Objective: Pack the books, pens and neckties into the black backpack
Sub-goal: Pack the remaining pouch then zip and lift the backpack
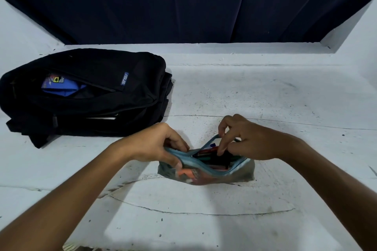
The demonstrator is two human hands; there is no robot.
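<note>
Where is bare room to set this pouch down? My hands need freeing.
Bare white surface lies right of the black backpack, back to the dark curtain. Crowded: the left, and where both hands hold the translucent blue-zipped pouch.

Two bare forearms and hands, nothing worn

The person shows only as two arms that enter from the lower corners of the head view and narrow toward the wrists; the left hand (155, 144) and the right hand (247, 138) are both uncovered, and no sleeve or cuff reaches into sight along either forearm. Neither wrist carries a watch, band or bracelet, and no ring shows on the fingers (222, 128) that can be seen. The nails look short and plain, though they are too small to tell more. The forearms are slim and smooth, blurred toward the lower edge
</note>
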